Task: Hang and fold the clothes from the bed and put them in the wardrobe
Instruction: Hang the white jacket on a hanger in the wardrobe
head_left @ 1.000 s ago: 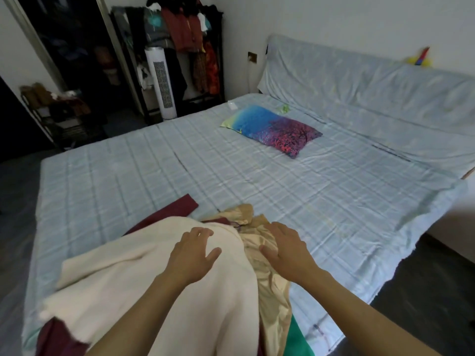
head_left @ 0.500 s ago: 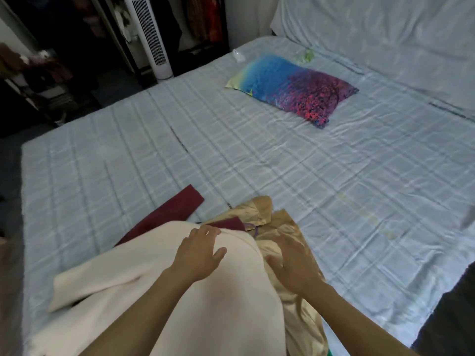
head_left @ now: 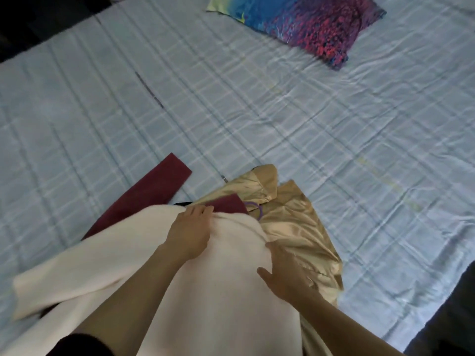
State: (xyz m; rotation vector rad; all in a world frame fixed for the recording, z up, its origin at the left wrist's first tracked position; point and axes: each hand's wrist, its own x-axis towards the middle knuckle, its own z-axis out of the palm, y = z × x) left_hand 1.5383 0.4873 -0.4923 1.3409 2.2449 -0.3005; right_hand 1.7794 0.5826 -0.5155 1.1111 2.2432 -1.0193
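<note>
**Cream top at the head of the pile, first garment about to be lifted**

Cream cloth fills the near part of the view: a cream garment (head_left: 123,268) lies uppermost on a heap of clothes at the 6 o'clock edge of the bed (head_left: 257,119). Under it a maroon garment (head_left: 151,188) pokes out toward 10 o'clock, and a shiny gold garment (head_left: 290,224) spreads out toward 3 o'clock. A small purple loop (head_left: 255,208) shows where maroon and gold meet; what it belongs to cannot be told. A colourful pillow (head_left: 308,24) lies well apart, at 1 o'clock on the sheet.

The left hand (head_left: 190,232) lies on the cream garment with its fingertips curled over the far edge, seemingly pinching that hem. The right hand (head_left: 285,276) rests flat, fingers spread, across the seam between cream and gold cloth.

By my reading the job is barely begun: nothing here is folded or hung, and no wardrobe is in sight. The step in hand looks like singling out the cream piece. Next it needs a firm hold on both sides, a lift clear of the slippery gold cloth, then laying flat on the bare sheet toward 12 o'clock.

No brand, label or writing can be read anywhere.
</note>
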